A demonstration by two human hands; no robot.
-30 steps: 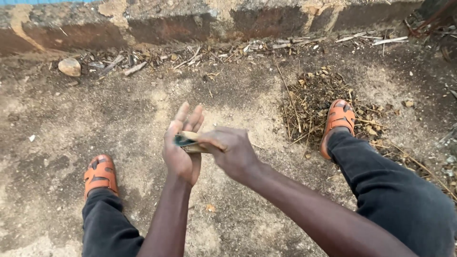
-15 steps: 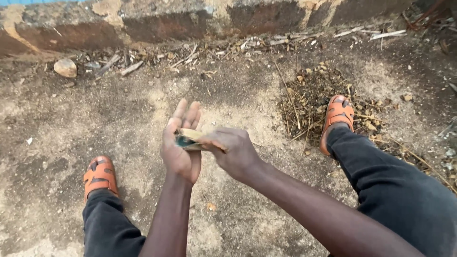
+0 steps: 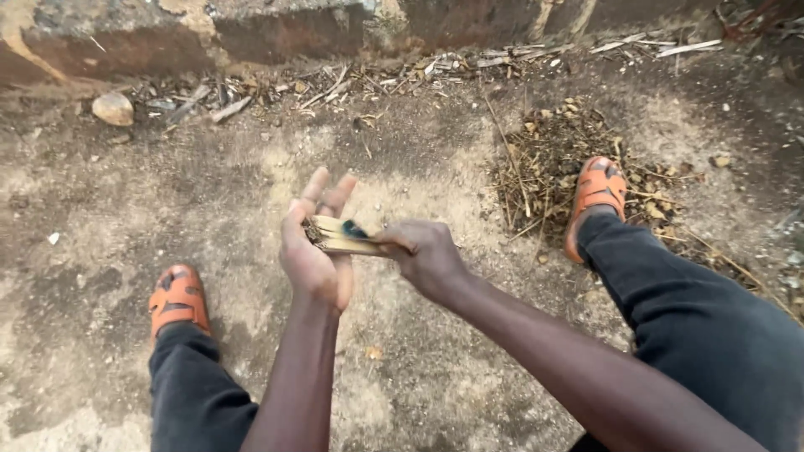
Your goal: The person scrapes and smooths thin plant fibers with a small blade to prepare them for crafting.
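Observation:
My left hand (image 3: 314,251) is held up palm-inward over the dirt ground, fingers straight and slightly apart. A small bundle of pale dry strips (image 3: 343,238) with a dark greenish bit on it rests against that palm. My right hand (image 3: 431,259) comes in from the right and pinches the bundle's right end between thumb and fingers. Both forearms reach forward from the bottom of the view, between my two legs in dark trousers.
Orange sandals are on my feet, left (image 3: 176,301) and right (image 3: 595,197). A heap of dry twigs and leaves (image 3: 544,159) lies by the right foot. A stone (image 3: 113,109) and scattered sticks lie along a crumbling wall (image 3: 276,33) at the top.
Both hands have stayed together with the bundle between them. The view has shifted slightly. The bundle now sits a little lower against the left palm.

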